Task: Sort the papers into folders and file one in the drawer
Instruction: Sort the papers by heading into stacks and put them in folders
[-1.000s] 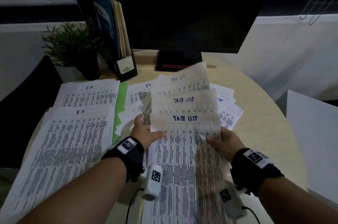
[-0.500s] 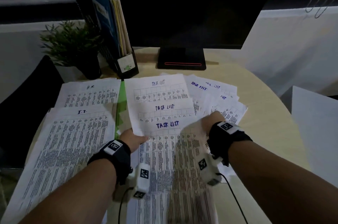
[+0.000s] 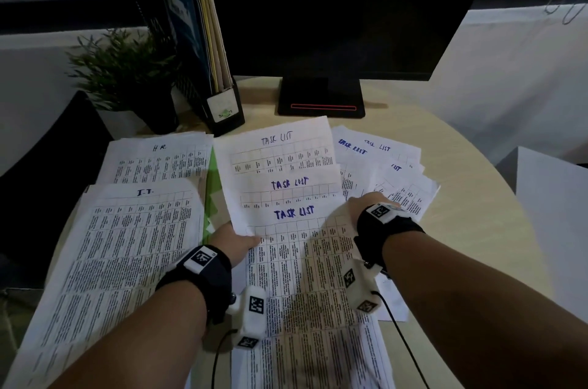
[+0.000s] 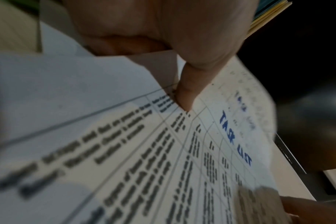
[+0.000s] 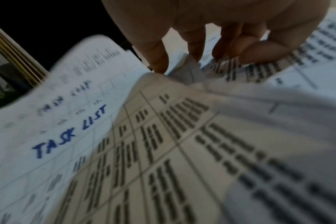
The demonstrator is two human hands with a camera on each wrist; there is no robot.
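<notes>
The table (image 3: 461, 245) is round and pale; its curved right edge runs bare from beside the monitor base (image 3: 321, 100) down past the right forearm, and that strip is the widest open surface. The left half is covered to the edge by two paper stacks, one headed "I.T." (image 3: 127, 248) and one headed "H.R." (image 3: 156, 159), with a green folder (image 3: 212, 197) showing between them and the middle sheets. At the back left stand a potted plant (image 3: 124, 70) and a file holder (image 3: 203, 48) with upright folders.

Three overlapping sheets headed "TASK LIST" (image 3: 286, 185) lie fanned in the middle. The left hand (image 3: 234, 240) pinches their left edge, thumb on top, fingers underneath. The right hand (image 3: 369, 201) is at their right edge, fingers curled down onto a loose pile of further task-list papers (image 3: 391, 166); at least three headings are legible there. Whether it grips a sheet cannot be determined.
</notes>
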